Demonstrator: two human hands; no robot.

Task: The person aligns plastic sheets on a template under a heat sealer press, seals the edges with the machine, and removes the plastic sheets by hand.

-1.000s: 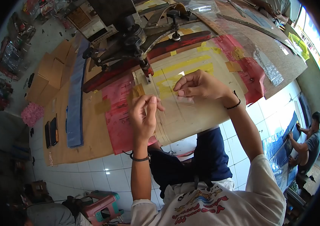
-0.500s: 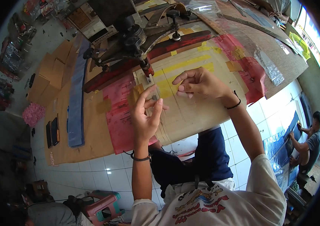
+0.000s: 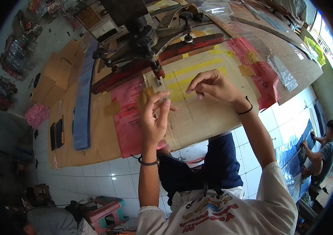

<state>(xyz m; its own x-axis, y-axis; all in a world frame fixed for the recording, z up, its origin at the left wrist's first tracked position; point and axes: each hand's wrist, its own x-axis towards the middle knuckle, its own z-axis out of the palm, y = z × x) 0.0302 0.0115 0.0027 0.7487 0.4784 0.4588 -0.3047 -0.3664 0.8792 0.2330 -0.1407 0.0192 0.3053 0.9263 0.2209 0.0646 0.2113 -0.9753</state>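
Observation:
My left hand [image 3: 154,119] is raised over the near edge of the worktable, thumb and index fingertips close together. A small greyish, see-through piece seems to sit at those fingertips, too small to name. My right hand [image 3: 216,89] hovers to the right above the tan board [image 3: 203,117], its fingers curled towards the thumb; whatever may be in that pinch is hidden. Just beyond my left hand, the red-tipped head [image 3: 158,71] of a dark metal press [image 3: 145,41] points down at the board. Yellow tape strips [image 3: 197,67] lie across the board.
Red sheets [image 3: 127,117] flank the board. A long blue strip bundle [image 3: 82,105], phone-like dark objects [image 3: 59,133] and cardboard [image 3: 54,80] are at the left. A red bar [image 3: 197,45] crosses behind. Another person [image 3: 325,150] works with blue sheets on the floor at right.
The view has shifted slightly, moving the table a little rightward in the picture. My left thumb and index fingertips have come closer together, and my right fingers have curled in more.

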